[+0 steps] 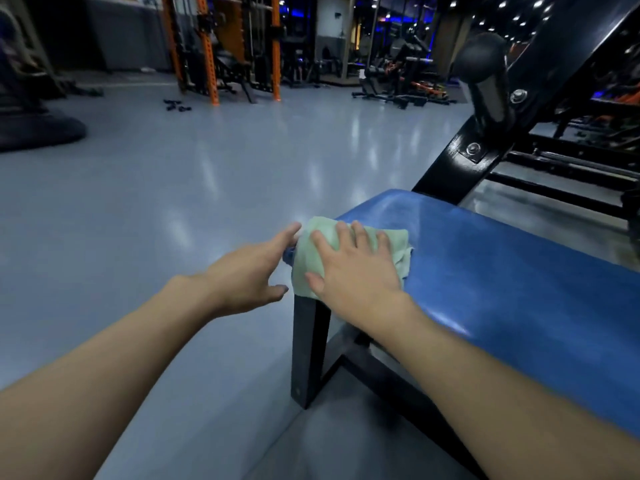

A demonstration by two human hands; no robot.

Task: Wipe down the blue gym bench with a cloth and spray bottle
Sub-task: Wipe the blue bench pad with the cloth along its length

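Observation:
The blue padded gym bench (502, 271) runs from the centre to the lower right on black steel legs. A pale green cloth (311, 265) lies draped over the bench's left end corner. My right hand (353, 268) presses flat on the cloth with fingers spread. Just left of the cloth, my left hand (249, 271) hovers beside the bench end with fingers extended; its fingertips reach the cloth's edge. No spray bottle is in view.
A black steel upright (478, 157) with a round black knob (481, 60) rises behind the bench at right. Grey shiny floor (173, 188) spreads to the left. Orange racks (211, 46) and other machines stand far back. A dark round base (38, 129) sits far left.

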